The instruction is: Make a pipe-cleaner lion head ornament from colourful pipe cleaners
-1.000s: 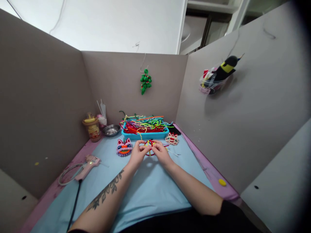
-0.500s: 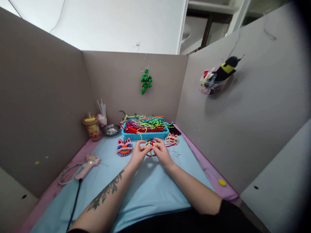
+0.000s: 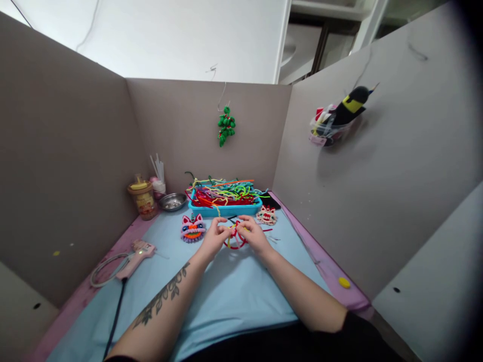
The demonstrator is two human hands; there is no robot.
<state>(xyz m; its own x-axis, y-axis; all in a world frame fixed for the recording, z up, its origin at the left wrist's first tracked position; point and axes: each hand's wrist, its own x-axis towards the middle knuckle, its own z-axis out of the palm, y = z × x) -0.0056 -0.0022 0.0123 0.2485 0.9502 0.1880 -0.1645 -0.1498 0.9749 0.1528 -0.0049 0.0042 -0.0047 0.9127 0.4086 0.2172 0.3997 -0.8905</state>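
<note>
Between my two hands is a small round frame of red and yellow pipe cleaners (image 3: 236, 246). My left hand (image 3: 216, 237) pinches its left side with thumb and finger. On the other side my right hand (image 3: 253, 236) grips it the same way, and a red end sticks out beyond that hand. The fingers hide part of the frame. A purple and orange lion-head figure (image 3: 192, 229) lies left of my left hand. Beyond my right hand rests a white and red one (image 3: 267, 215).
Behind my hands stands a blue tray (image 3: 226, 210) heaped with colourful pipe cleaners. A pink glue gun (image 3: 136, 259) with its cord lies at left. Farther back are a metal bowl (image 3: 173, 202) and a lidded jar (image 3: 145, 202). Grey panels (image 3: 207, 156) enclose the table.
The pipe-cleaner frame has turned and tilted between my fingers, so its lower loop now shows more. Both hands keep hold of it and have barely moved.
</note>
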